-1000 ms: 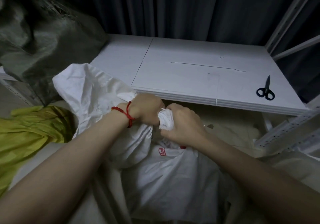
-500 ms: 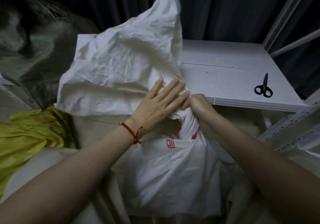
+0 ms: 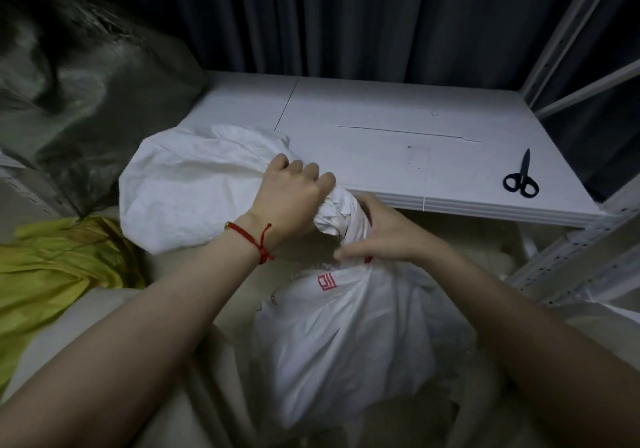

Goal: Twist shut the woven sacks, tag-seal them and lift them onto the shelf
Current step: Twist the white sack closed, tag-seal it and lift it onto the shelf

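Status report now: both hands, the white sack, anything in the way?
Left hand grips white sack by bunched top; right hand clasps its neck. No tag seen; sack below shelf edge. Scissors on shelf, far right, apart.

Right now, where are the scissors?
In the head view the black scissors lie flat on the white shelf board, near its front right corner, off to the right of the right hand that holds the white sack by its neck.
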